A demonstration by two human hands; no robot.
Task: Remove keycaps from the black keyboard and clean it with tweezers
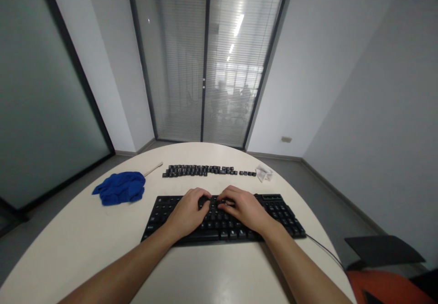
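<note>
A black keyboard (208, 235) lies on the pale round table, its cable leading off to the right. Both hands rest over its upper middle, close together. My left hand (190, 210) has its thumb and forefinger apart, with the fingertips at the top rows. My right hand (244, 208) is bent over the same rows, fingers curled towards the thumb; whatever is between them is too small to name. Beyond the keyboard, loose black keycaps (193, 170) stand in rows.
A crumpled blue cloth (123, 188) lies at the left, with a thin pale brush-like stick (153, 169) beside it. A crumpled white tissue or wipe (263, 173) sits right of the keycaps. An orange and black chair (386, 285) stands off the table's right edge.
</note>
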